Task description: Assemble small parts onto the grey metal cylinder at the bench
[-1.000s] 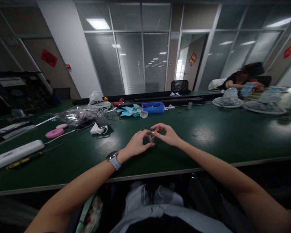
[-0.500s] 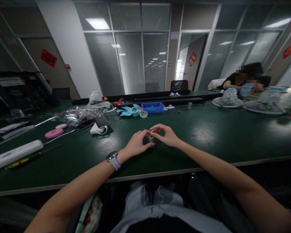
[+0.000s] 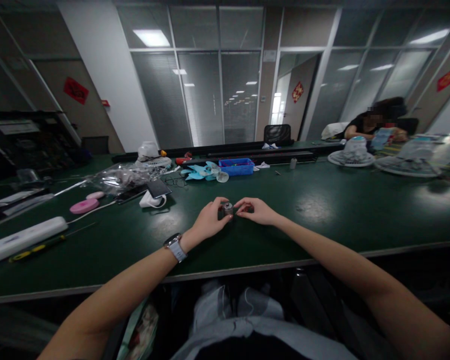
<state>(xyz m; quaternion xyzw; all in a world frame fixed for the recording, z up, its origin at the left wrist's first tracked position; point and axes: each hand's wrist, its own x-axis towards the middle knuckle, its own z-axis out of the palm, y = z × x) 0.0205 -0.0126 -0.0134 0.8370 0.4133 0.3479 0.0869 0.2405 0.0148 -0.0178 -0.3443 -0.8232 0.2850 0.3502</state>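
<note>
A small grey metal cylinder (image 3: pixel 228 209) with a round top stands upright at the middle of the green table (image 3: pixel 285 200). My left hand (image 3: pixel 210 220) is closed around it, thumb on the near side and fingers behind. Whether its base touches the tabletop I cannot tell. Just to the right, my right hand (image 3: pixel 258 212) hovers with loosely bent fingers. Its thumb and index fingertips are apart, close to the cylinder, and I see nothing held between them.
Farther back lie light-blue fan blades (image 3: pixel 202 171), a blue bin (image 3: pixel 236 166) and another metal cylinder (image 3: pixel 293 163). Leftward are a white charger (image 3: pixel 150 199), a pink round case (image 3: pixel 84 205), a power strip (image 3: pixel 26 240) and a screwdriver (image 3: pixel 41 246). Another person sits at the far right behind fan parts (image 3: pixel 351 156).
My right fingers have come off the cylinder's top and moved slightly right. The cylinder has shifted a little left and away from me in my left hand, its top now uncovered.
</note>
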